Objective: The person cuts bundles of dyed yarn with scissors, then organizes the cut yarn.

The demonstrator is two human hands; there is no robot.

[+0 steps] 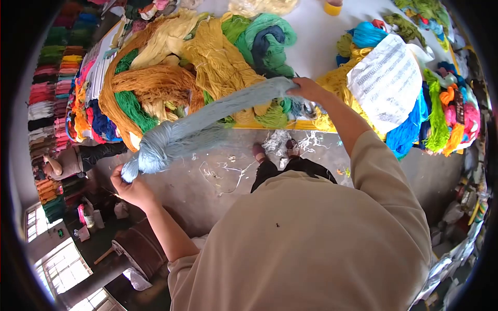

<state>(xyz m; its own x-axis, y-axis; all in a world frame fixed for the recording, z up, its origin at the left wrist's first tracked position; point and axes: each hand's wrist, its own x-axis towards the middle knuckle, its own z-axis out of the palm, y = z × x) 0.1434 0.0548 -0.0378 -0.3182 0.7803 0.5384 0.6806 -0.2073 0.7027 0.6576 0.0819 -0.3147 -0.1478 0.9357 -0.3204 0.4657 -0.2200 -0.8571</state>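
Note:
A light blue skein of yarn (218,110) stretches between my two hands, in front of the table edge. My left hand (134,187) is closed on its knotted, bunched end at the lower left. At the upper right, my right hand (307,89) grips the other end, its fingers partly hidden by the strands. Loose strands hang below the stretched length. Behind it on the table lie a golden yellow skein (215,52), a brown-orange skein (155,83) and a green skein (267,39).
The white table (321,46) bears several yarn heaps and printed sheets (386,83). Yarn scraps (277,142) litter the floor by my feet. Stacked coloured yarn (44,98) lines the left side, where another person (67,163) is. A large drum (140,246) stands lower left.

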